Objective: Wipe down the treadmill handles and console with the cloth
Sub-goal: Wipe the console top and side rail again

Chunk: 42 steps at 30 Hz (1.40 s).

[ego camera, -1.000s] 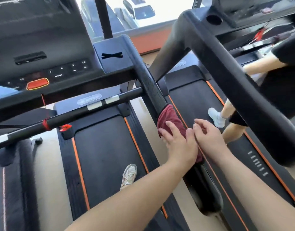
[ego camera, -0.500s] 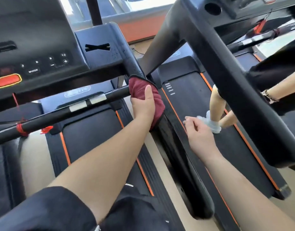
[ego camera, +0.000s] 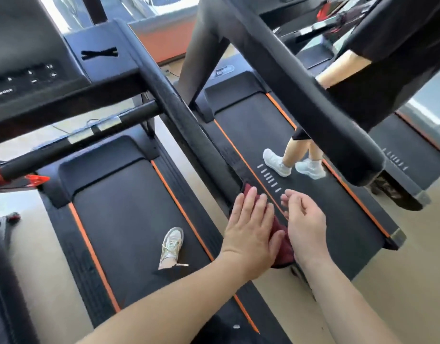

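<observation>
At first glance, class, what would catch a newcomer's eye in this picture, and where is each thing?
The left hand lies flat on a dark red cloth, pressing it onto the near end of the black handle in the middle. The right hand hovers just right of it, fingers loose. Beyond, another person's white shoes are on the next treadmill's belt.

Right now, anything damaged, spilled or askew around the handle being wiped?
Nothing spilled or askew. The left hand presses the maroon cloth flat on the handle; the right hand hovers beside it, empty. Only oddity: a dark piece below the neighbouring treadmill's handle looks mottled, possibly worn, too blurred to confirm.
</observation>
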### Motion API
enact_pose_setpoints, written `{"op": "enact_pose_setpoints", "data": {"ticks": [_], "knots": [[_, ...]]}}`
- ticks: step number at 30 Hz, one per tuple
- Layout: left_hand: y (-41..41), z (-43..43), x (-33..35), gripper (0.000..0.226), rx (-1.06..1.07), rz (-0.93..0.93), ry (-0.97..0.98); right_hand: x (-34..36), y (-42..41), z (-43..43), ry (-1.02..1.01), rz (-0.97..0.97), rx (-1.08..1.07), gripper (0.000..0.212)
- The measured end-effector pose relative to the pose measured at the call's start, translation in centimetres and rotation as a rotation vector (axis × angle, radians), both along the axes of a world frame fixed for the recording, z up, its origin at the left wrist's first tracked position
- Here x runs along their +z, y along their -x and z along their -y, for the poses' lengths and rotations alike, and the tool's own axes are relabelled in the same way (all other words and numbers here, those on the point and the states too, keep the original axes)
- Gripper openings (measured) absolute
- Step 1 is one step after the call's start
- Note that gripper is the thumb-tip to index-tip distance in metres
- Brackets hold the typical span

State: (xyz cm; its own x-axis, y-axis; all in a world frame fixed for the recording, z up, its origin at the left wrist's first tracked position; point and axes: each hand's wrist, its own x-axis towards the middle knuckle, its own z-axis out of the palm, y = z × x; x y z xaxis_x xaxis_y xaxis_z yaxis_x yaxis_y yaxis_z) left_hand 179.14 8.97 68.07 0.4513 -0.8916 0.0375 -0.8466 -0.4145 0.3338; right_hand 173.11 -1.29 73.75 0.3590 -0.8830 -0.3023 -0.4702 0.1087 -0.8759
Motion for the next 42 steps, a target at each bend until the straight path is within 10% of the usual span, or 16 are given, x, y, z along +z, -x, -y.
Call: {"op": "enact_pose_setpoints", "data": {"ticks": [6,11,28,42], "knots": [[-5.8,-1.8,1.7,0.023,-0.029,-0.226,0.474,-2.2,2.3,-4.6,0.340,-0.237,0.467,0.035],[-12.0,-4.3,2.9,0.019,0.183,-0.184,0.464,-3.8,-3.7,-5.2,0.621,-0.726,0.598,0.079],[-37.2,-9.9,6.9,0.029,0.251,-0.125,0.278,-1.8,-33.5,-3.1,0.711,-0.729,0.553,0.054],[-49.1,-12.3,8.6,0.029,0.247,-0.249,0.229,-0.2,-49.7,-3.2,0.727,-0.683,0.580,0.074]]}}
